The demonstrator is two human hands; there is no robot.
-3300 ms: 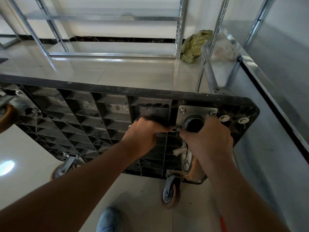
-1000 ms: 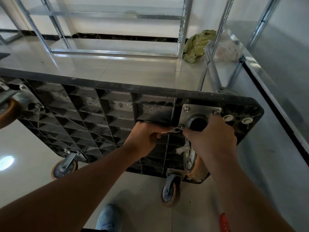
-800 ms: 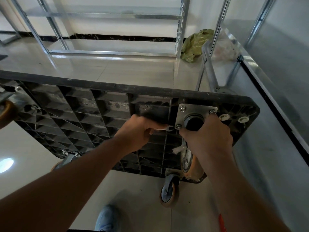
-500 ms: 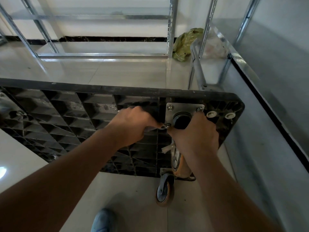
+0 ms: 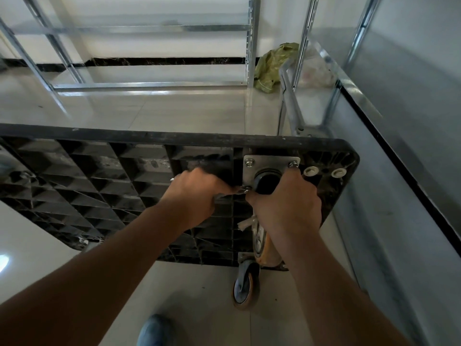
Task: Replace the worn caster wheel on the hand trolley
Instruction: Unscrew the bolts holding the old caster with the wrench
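On the tiled floor (image 5: 174, 113), the hand trolley (image 5: 82, 196) stands tipped on its edge, its black ribbed underside facing the camera. At the upper right corner of that underside a silver mounting plate (image 5: 270, 162) is bolted on, with a bolt head (image 5: 249, 162) showing at its upper left corner and another at its upper right. The caster wheel (image 5: 262, 245) belonging to this plate hangs below it, orange-rimmed and mostly hidden behind the right forearm.

The right hand (image 5: 287, 203) is curled round the black swivel housing just under the plate, gripping the caster. The left hand (image 5: 197, 193) is clenched on a small wrench (image 5: 228, 196), only a short silvery stretch of which shows between the two hands; its head meets the bolt at the plate's lower left corner (image 5: 245, 189), right beside the right hand's thumb.

A second caster (image 5: 245, 288) sits at the trolley's lower edge, resting on the floor. Two white plastic plugs (image 5: 324, 171) sit in the deck to the right of the plate. Beyond the trolley its folded metal handle (image 5: 290, 96) reaches toward a crumpled green bag (image 5: 274, 66), and a metal shelving frame (image 5: 149, 28) stands against the far wall. A blue shoe (image 5: 154, 330) shows at the bottom edge.
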